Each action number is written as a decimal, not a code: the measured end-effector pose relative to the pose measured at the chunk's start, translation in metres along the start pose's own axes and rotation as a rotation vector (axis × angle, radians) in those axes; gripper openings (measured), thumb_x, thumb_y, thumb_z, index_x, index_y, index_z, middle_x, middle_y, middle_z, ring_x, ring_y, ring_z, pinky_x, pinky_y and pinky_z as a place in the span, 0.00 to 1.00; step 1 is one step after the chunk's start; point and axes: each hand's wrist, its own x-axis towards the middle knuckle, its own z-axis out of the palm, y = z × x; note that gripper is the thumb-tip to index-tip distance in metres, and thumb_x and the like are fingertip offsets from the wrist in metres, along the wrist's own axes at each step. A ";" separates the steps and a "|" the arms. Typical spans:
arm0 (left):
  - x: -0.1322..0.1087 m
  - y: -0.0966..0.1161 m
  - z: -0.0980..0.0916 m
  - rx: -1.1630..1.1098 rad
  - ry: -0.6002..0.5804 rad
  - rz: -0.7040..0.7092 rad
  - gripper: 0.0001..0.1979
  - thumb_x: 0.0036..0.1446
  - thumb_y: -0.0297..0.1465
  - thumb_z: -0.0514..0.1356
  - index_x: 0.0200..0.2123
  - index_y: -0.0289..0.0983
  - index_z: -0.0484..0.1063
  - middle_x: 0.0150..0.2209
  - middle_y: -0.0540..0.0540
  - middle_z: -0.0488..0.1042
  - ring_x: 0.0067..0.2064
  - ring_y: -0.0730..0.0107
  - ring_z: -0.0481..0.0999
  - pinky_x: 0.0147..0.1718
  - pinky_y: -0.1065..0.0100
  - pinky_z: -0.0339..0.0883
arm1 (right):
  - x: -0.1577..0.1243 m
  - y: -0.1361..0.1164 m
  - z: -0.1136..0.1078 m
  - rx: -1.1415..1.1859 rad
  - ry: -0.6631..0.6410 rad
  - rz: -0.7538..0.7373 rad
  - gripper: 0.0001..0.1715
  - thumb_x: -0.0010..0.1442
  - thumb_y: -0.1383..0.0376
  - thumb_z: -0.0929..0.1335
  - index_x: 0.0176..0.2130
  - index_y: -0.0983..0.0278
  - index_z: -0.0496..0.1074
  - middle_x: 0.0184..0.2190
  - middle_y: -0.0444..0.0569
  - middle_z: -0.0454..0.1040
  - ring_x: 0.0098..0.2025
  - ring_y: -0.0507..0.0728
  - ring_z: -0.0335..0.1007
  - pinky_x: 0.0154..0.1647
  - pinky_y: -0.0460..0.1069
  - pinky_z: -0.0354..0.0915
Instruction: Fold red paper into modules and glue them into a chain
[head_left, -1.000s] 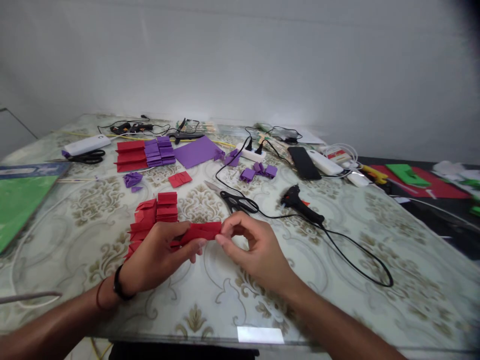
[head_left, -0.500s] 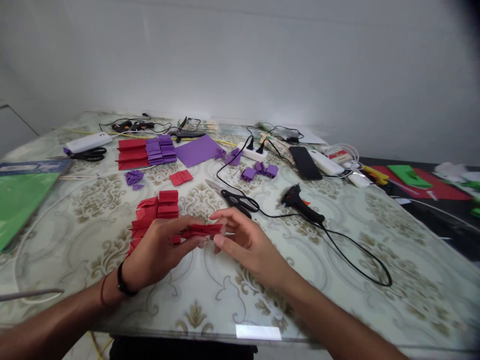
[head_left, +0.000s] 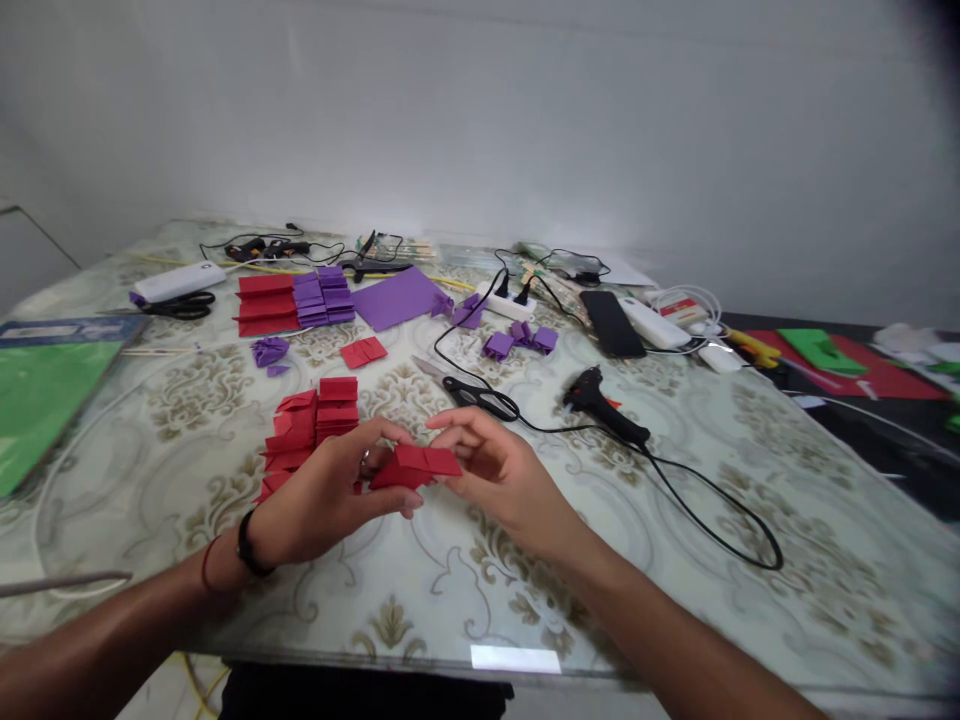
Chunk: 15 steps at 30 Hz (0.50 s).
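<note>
Between both hands, above the table's near half, is a piece of folded red paper [head_left: 424,462] with creases across it. My left hand [head_left: 330,495] grips its left end between thumb and fingers. At its right end, my right hand [head_left: 502,475] pinches the edge, the other fingers curled behind. Several folded red paper pieces [head_left: 292,430] lie in rows just beyond my left hand, which partly hides them. A small flat red paper square [head_left: 364,352] rests farther back. Black-handled scissors [head_left: 480,398] lie open beyond my right hand.
A black hot glue gun [head_left: 604,408] lies to the right, its cord looping over the table. Behind are purple folded papers [head_left: 324,297], a purple sheet [head_left: 397,298], a white power strip [head_left: 510,303] and a phone [head_left: 612,325]. A green pack [head_left: 52,390] is at left.
The folded red paper has been tilted, so its broad face now shows instead of its thin edge. Both hands have shifted only slightly around it.
</note>
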 end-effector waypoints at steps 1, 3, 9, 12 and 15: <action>0.000 0.000 0.000 -0.020 -0.004 0.032 0.20 0.57 0.34 0.73 0.49 0.41 0.70 0.34 0.53 0.76 0.35 0.70 0.75 0.35 0.71 0.69 | 0.001 0.001 0.000 -0.007 0.016 0.005 0.18 0.60 0.67 0.76 0.50 0.59 0.73 0.35 0.42 0.76 0.37 0.51 0.73 0.42 0.47 0.68; 0.001 0.000 0.001 -0.058 -0.014 0.086 0.23 0.56 0.33 0.74 0.52 0.42 0.69 0.41 0.49 0.78 0.40 0.67 0.78 0.41 0.68 0.73 | 0.002 0.003 0.000 -0.008 0.043 -0.001 0.19 0.59 0.67 0.76 0.49 0.59 0.72 0.33 0.41 0.75 0.36 0.51 0.73 0.41 0.48 0.68; -0.003 0.004 0.002 0.152 0.155 0.219 0.19 0.61 0.29 0.68 0.54 0.42 0.70 0.41 0.49 0.79 0.41 0.67 0.80 0.42 0.67 0.75 | 0.002 0.010 0.004 0.004 0.018 0.017 0.21 0.58 0.68 0.76 0.49 0.60 0.71 0.33 0.41 0.75 0.35 0.52 0.73 0.41 0.48 0.67; -0.005 0.005 0.002 0.268 0.223 0.278 0.12 0.62 0.27 0.67 0.47 0.41 0.72 0.40 0.50 0.80 0.39 0.68 0.81 0.41 0.67 0.75 | 0.001 0.011 0.007 0.002 0.029 0.045 0.23 0.56 0.67 0.78 0.48 0.60 0.71 0.34 0.41 0.75 0.35 0.51 0.71 0.40 0.47 0.66; -0.005 0.005 0.001 0.312 0.284 0.338 0.07 0.63 0.27 0.66 0.42 0.40 0.72 0.36 0.51 0.79 0.36 0.69 0.80 0.38 0.68 0.74 | 0.001 0.011 0.008 0.019 0.048 0.056 0.24 0.54 0.66 0.80 0.47 0.60 0.71 0.34 0.41 0.75 0.36 0.51 0.70 0.41 0.48 0.67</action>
